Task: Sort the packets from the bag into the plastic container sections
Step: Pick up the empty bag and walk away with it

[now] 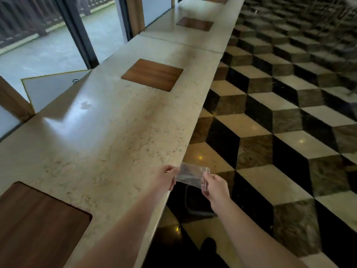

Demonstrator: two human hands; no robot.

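A small clear plastic bag (190, 175) is stretched between both hands, just past the counter's front edge and above the floor. My left hand (165, 177) pinches its left end, over the counter's edge. My right hand (216, 187) pinches its right end, which has a stiff seal strip. I cannot tell what the bag holds. No packets and no sectioned container are in view.
A long beige marble counter (116, 132) runs away from me, with wooden square inlays (152, 74) set into it, one near my left forearm (38, 225). To the right lies a black, tan and white cube-pattern floor (280, 122). Glass doors stand at the far left.
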